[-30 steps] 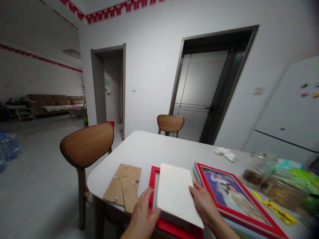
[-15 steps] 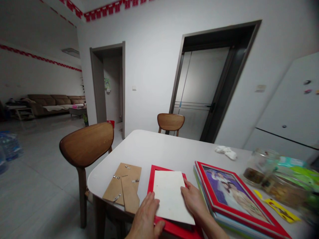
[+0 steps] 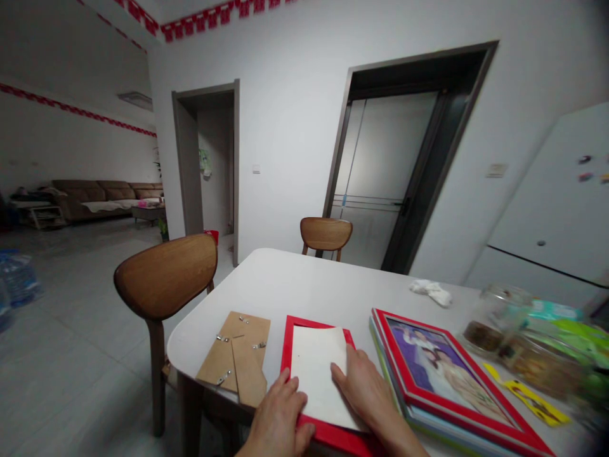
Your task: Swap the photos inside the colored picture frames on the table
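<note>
A red picture frame (image 3: 287, 346) lies on the near edge of the table, with a blank white sheet (image 3: 318, 374) over its middle. My left hand (image 3: 280, 409) holds the frame's near left part, thumb on the near red bar and fingertips at the sheet's left edge. Across from it, my right hand (image 3: 364, 387) grips the sheet's right edge, thumb on top; its other fingers are partly hidden. Left of the frame is a brown backing board (image 3: 257, 327) with metal clips and a stand leg (image 3: 250, 374).
On the right, a red-framed photo (image 3: 442, 374) tops a stack of frames. Behind it are glass jars (image 3: 490, 317), yellow packets (image 3: 537, 401) and a crumpled white tissue (image 3: 431, 292). Wooden chairs (image 3: 166, 276) stand at the left and far sides of the white table (image 3: 304, 279).
The white sheet has shifted slightly left and sits lower against the frame. My right hand has moved left, farther over the sheet. My left hand stays nearly in place.
</note>
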A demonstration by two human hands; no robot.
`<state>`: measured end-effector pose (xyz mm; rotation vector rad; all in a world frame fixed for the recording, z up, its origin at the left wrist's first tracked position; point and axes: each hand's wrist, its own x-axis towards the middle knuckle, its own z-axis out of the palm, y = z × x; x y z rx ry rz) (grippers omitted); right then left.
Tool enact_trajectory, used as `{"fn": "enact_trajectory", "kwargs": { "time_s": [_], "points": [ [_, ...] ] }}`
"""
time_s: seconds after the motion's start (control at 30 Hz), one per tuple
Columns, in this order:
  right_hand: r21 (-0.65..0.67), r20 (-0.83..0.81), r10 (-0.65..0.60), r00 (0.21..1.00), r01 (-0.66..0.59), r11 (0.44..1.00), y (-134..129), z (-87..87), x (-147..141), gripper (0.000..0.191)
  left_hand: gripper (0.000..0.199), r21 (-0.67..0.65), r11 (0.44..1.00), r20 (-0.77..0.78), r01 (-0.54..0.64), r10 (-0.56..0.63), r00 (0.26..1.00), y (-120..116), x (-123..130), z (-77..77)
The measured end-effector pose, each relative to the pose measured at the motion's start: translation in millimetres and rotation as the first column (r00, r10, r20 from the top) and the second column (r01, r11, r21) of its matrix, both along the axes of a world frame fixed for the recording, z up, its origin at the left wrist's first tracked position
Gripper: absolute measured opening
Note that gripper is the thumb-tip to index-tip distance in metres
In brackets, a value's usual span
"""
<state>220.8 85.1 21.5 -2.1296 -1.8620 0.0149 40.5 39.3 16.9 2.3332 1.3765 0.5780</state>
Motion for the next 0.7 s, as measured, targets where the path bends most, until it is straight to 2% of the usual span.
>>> {"fn": "enact_trajectory", "kwargs": {
  "time_s": [0.17,0.33,0.5,0.6,0.7],
  "points": [
    [0.065,0.091,0.034,0.995,-0.04,0.997,-1,-6.5,3,0.044,0.024,0.011,1.0,0.008,0.013,-0.013,1.0,2,-3,-1.7],
    [0.09,0.101,0.098,0.99,-0.107,0.99,-8,-13.9,12,0.039,0.045,-0.014,1.0,0.047,-0.011,0.012,0.999,2,-21,5.3],
    [0.058,0.091,0.08,0.993,-0.086,0.995,-17,-20.2,18,0.042,0.055,-0.061,0.997,0.026,-0.046,0.048,0.999,2,-29,9.7],
    [0.016,0.079,0.098,0.992,-0.1,0.995,-21,-21.2,20,0.043,0.059,-0.069,0.99,-0.008,-0.119,0.119,0.993,7,-38,8.0],
    [0.014,0.077,0.096,0.992,-0.097,0.995,-25,-18.3,21,0.044,0.065,-0.064,0.97,-0.086,-0.234,0.228,0.97,15,-59,5.3]
  ]
}}
